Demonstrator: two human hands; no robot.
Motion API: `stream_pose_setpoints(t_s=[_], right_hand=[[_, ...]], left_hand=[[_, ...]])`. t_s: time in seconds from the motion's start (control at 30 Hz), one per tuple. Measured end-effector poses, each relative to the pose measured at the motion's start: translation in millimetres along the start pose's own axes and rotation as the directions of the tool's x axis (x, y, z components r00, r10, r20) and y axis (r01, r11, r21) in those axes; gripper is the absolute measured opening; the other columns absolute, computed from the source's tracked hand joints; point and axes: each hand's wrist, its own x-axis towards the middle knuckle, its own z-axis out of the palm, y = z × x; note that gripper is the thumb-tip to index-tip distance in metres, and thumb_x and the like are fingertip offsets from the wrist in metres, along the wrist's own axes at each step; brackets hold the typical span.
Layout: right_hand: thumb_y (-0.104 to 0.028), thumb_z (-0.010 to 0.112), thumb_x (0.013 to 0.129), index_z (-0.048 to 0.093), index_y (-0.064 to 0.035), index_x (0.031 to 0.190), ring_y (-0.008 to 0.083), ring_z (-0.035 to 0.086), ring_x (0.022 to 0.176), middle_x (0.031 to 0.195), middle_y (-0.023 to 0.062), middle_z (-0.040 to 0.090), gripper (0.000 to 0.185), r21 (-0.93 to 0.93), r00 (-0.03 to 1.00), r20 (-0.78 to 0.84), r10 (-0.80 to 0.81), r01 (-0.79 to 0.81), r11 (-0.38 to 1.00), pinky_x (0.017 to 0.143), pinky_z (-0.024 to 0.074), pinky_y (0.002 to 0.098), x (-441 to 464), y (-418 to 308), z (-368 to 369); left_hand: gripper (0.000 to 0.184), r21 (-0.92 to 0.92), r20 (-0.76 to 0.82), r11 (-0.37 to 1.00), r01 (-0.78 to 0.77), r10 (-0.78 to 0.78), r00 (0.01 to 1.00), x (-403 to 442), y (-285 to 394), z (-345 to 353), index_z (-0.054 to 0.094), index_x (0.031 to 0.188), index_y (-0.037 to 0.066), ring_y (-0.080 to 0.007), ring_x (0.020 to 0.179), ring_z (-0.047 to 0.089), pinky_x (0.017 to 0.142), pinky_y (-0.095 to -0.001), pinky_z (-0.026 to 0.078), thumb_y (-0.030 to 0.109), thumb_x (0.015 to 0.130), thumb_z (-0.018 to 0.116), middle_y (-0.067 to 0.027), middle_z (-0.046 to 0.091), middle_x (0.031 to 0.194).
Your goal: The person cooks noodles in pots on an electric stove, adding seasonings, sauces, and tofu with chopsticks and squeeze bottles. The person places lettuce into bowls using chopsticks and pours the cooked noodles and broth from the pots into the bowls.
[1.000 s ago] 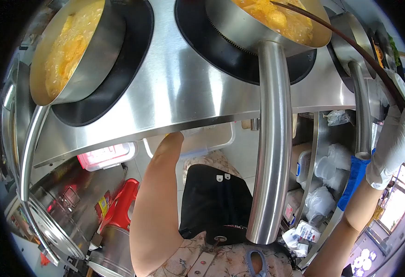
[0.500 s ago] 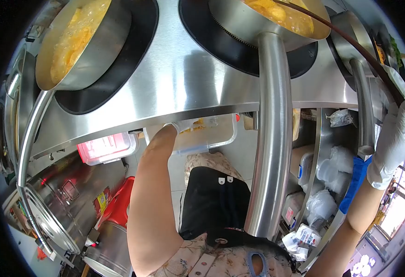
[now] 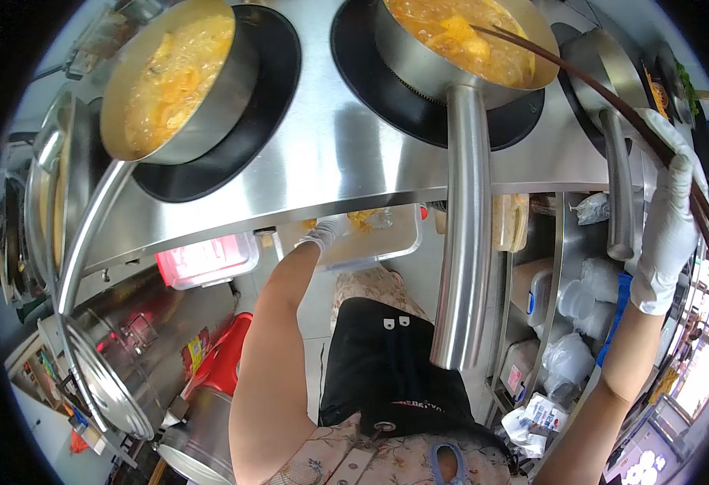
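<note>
My right hand, in a white glove, is closed around long dark chopsticks. Their tips dip into bubbling orange broth in the middle saucepan, beside a yellow lump of food. My left hand, also gloved, reaches below the counter edge into a clear plastic bin with yellow-orange pieces in it. The edge hides its fingers, so whether it grips anything does not show. On the left, another saucepan holds bubbling orange broth with food in it.
Both saucepans stand on black round hobs set in the steel counter. A third pan is at the right. Long handles stick out toward me. Below are a red-and-clear container, a steel pot and shelves with plastic bags.
My view has shifted, so the pans sit lower and show more broth. More of my left glove shows at the bin. The chopsticks stay in my right hand, tips in the middle saucepan.
</note>
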Motion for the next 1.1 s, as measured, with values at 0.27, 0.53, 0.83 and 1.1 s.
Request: stream_pose_setpoints(t_s=[0.27,0.53,0.83,1.1], right_hand=[[-0.024,0.053,0.096,0.066,0.0,0.109,0.018,0.059,0.104,0.109,0.0095,0.066,0.03,0.229,0.994,0.06,0.087,-0.099,0.968,0.097,0.0432,0.032,18.5,-19.0,-7.3],[-0.014,0.058,0.091,0.069,-0.0027,0.104,0.0143,0.06,0.097,0.103,0.0061,0.067,0.02,0.466,0.983,0.09,0.16,-0.184,0.866,0.092,0.0435,0.0284,23.8,-21.4,-13.7],[-0.008,0.057,0.089,0.068,-0.001,0.102,0.0171,0.061,0.099,0.102,0.0077,0.067,0.019,0.521,0.986,-0.024,0.163,-0.127,0.844,0.092,0.0442,0.03,10.1,-41.3,-70.4],[-0.008,0.06,0.088,0.068,0.0014,0.102,0.0199,0.061,0.101,0.104,0.0109,0.067,0.019,0.477,0.981,-0.065,0.18,-0.128,0.87,0.093,0.0441,0.0308,-12.8,-57.7,-115.4]], left_hand=[[0.039,-0.81,-0.076,0.58,0.087,-0.251,0.965,-92.4,18.2,-61.9,0.062,0.112,0.001,-0.0146,0.083,0.063,0.076,-0.0271,0.052,0.007,0.075,0.073,-0.0084,0.069,0.097],[0.033,-0.894,-0.133,0.443,-0.068,-0.119,0.984,-230.1,60.4,-172.6,0.062,0.112,0.002,-0.0122,0.086,0.062,0.077,-0.0239,0.051,-0.004,0.08,0.066,-0.0034,0.067,0.101],[0.032,-0.663,-0.426,0.553,-0.504,0.274,0.862,-205.2,225.5,-414.7,0.062,0.111,0.003,-0.0101,0.088,0.061,0.08,-0.0251,0.049,-0.005,0.08,0.061,-0.0056,0.066,0.096],[0.057,0.08,-0.452,0.976,-0.204,0.218,0.865,-89.9,314.8,-461.4,0.052,0.129,0.005,-0.03,0.101,0.062,0.09,-0.0349,0.048,0.011,0.075,0.071,-0.0168,0.064,0.112]])
